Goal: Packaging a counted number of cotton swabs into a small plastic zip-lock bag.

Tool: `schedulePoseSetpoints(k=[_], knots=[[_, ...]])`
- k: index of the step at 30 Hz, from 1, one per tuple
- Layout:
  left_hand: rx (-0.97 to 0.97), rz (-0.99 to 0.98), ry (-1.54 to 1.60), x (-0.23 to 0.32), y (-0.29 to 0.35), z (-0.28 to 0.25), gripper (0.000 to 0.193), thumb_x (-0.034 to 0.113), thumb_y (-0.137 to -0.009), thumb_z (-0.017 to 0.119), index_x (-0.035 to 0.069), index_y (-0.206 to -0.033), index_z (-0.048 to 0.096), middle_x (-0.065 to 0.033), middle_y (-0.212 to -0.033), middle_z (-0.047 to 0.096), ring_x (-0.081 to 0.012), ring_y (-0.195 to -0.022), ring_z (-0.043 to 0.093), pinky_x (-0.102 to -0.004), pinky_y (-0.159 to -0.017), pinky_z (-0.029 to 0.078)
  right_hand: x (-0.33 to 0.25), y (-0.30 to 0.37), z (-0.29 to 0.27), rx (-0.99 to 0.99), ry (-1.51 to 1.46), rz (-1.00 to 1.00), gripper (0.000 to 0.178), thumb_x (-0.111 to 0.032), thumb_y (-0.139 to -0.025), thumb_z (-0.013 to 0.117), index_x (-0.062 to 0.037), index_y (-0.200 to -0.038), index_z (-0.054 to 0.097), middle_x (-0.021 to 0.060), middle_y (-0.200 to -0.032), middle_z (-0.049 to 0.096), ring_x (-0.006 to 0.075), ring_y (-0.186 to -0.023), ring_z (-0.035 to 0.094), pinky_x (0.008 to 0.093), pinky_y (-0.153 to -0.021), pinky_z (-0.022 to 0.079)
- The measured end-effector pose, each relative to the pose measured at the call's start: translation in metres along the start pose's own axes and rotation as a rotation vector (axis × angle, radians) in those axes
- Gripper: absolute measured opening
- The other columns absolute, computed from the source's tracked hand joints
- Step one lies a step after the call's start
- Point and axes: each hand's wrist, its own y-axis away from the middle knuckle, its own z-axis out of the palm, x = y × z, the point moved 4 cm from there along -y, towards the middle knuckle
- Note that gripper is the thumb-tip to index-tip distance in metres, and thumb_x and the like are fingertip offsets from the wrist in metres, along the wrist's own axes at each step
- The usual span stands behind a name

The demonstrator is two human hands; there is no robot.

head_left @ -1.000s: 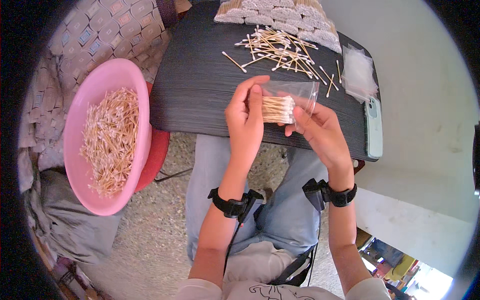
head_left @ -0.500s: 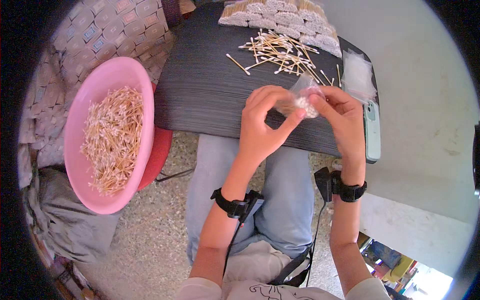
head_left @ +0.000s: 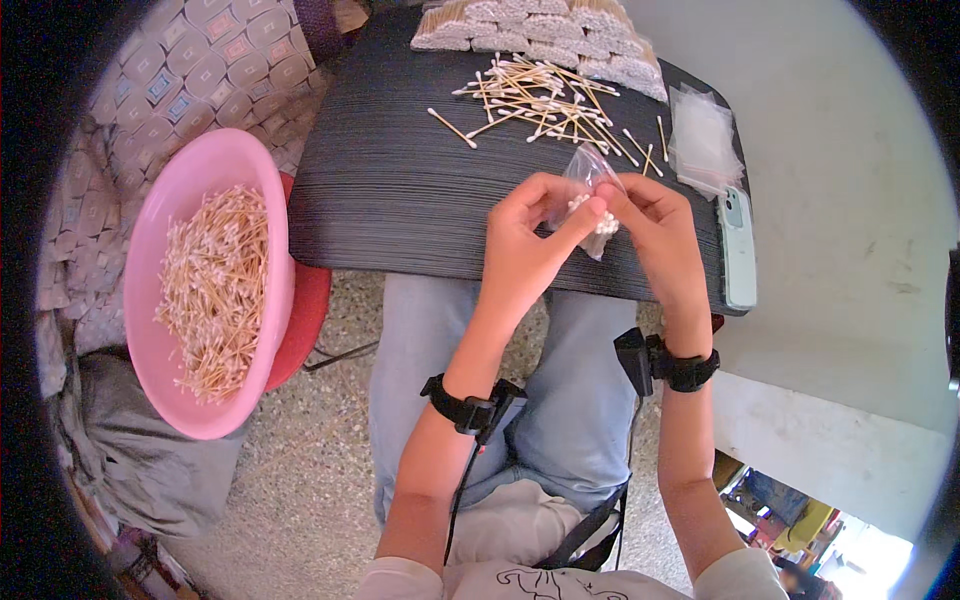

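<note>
Over the front part of the dark table, both my hands grip a small clear plastic bag [head_left: 590, 168] with cotton swabs [head_left: 604, 222] inside, their white tips bunched together. My left hand [head_left: 530, 235] is closed on the bag's left side, thumb pressed near the swab tips. From the right, my right hand [head_left: 655, 230] pinches the bag, its thumb meeting the left thumb. Some of the fingers are hidden behind the bag. Just beyond lies a loose scatter of cotton swabs [head_left: 545, 95] with wooden sticks and white ends.
Filled swab packs [head_left: 540, 30] are stacked at the table's far edge. Flat empty plastic bags [head_left: 703, 140] and a pale green phone [head_left: 738, 250] lie along the right edge. At left, a pink tub [head_left: 145, 300] full of swabs rests on a red seat [head_left: 305, 315]. A wall [head_left: 840, 200] rises at right.
The bag has turned more upright between my hands, and the swab tips inside now face me. My right hand has shifted slightly left. The whole view has moved a little.
</note>
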Motion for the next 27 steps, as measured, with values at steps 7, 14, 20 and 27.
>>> schedulePoseSetpoints(k=[7,14,20,27], knots=[[-0.001,0.208,-0.359,0.007,0.002,0.003,0.014,0.012,-0.082,0.067,-0.001,-0.087,0.067,-0.0052,-0.087,0.065,-0.0105,-0.08,0.06,-0.0232,-0.071,0.047,-0.008,0.014,-0.006,0.035,0.06,0.015,0.026,-0.015,-0.084,0.066,0.0018,-0.105,0.065,0.0034,-0.089,0.065,0.0068,-0.079,0.056,0.0222,-0.073,0.044],[-0.051,0.223,-0.47,0.009,0.004,0.006,0.015,0.012,-0.083,0.066,-0.002,-0.087,0.067,-0.0065,-0.084,0.064,-0.0108,-0.076,0.057,-0.023,-0.065,0.044,-0.002,0.013,-0.024,0.043,0.072,0.05,0.019,-0.013,-0.081,0.069,0.0012,-0.094,0.066,0.0015,-0.083,0.064,0.0056,-0.075,0.054,0.0218,-0.069,0.042],[-0.034,0.245,-0.365,0.005,0.001,0.002,0.013,0.012,-0.079,0.068,0.0,-0.085,0.069,-0.006,-0.074,0.062,-0.0119,-0.064,0.056,-0.0245,-0.056,0.042,0.012,0.009,-0.018,-0.019,-0.276,0.15,0.014,-0.015,-0.082,0.069,-0.0035,-0.089,0.064,-0.0004,-0.077,0.062,0.0054,-0.07,0.053,0.0214,-0.064,0.041],[0.099,0.433,-0.677,0.028,0.011,0.0,0.01,0.011,-0.081,0.065,0.001,-0.082,0.065,-0.009,-0.066,0.055,-0.0199,-0.059,0.055,-0.03,-0.052,0.041,0.007,0.011,-0.003,-0.001,-0.038,0.084,0.017,-0.017,-0.085,0.064,-0.0005,-0.09,0.063,0.0012,-0.079,0.063,0.0051,-0.067,0.054,0.0225,-0.058,0.043]])
